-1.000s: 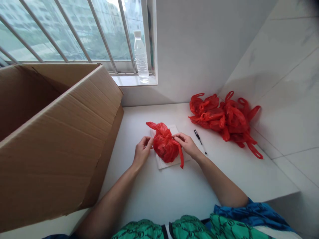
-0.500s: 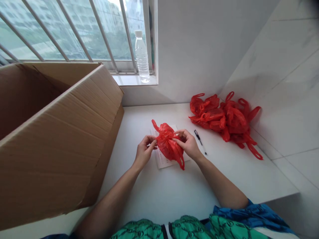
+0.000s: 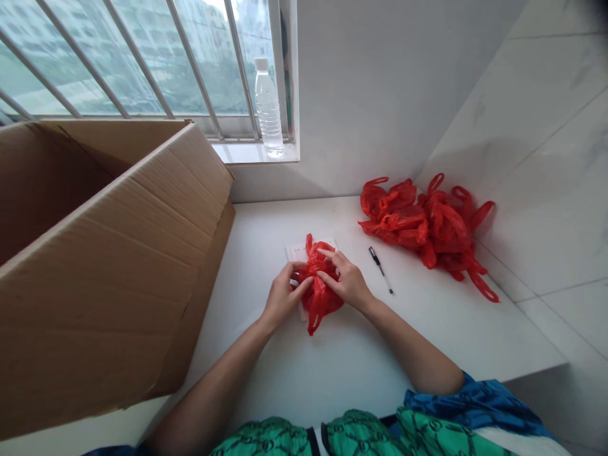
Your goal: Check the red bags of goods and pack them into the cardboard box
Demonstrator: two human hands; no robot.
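A red plastic bag, bunched at its top and full below, sits on the white table between my hands. One handle loop points toward the wall and another hangs toward me. My left hand grips the gathered middle from the left, thumb and fingers closed on the plastic. From the right, my right hand pinches the same bunched part, its index finger lying across the top. Beneath the bag lies a paper pad, mostly covered. What the bag contains is hidden.
Several knotted red bags are heaped at the back right against the tiled wall. A black-capped pen lies right of my hands. A large open cardboard box fills the left side. On the windowsill stands a clear bottle.
Both hands have come closer together over the bag's gathered top. The bag has turned, so its handle loops now run more nearly straight away from and toward me.
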